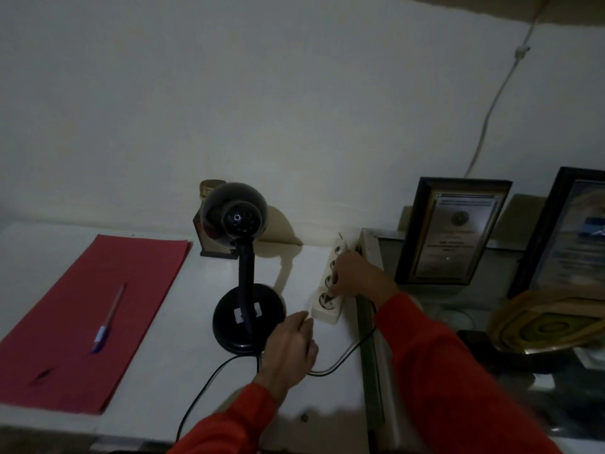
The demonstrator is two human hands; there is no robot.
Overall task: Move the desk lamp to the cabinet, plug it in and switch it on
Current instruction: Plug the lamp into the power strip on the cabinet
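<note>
A black desk lamp (244, 267) stands unlit on the white cabinet top (170, 348), its round shade facing me. Its black cord (209, 381) runs from the base round to the right. A white power strip (329, 290) with several sockets lies to the right of the lamp. My right hand (357, 278) rests over the strip's nearer sockets, fingers pinched on the lamp's plug, which is mostly hidden. My left hand (289, 350) lies beside the lamp base, fingertips touching the near end of the strip.
A red folder (82, 322) with a pen (108, 319) on it lies at the left. A small dark box (209, 244) stands behind the lamp. Framed certificates (451, 231) and a wooden plaque (550, 322) fill a glass-topped shelf at the right. A white cable (491, 106) climbs the wall.
</note>
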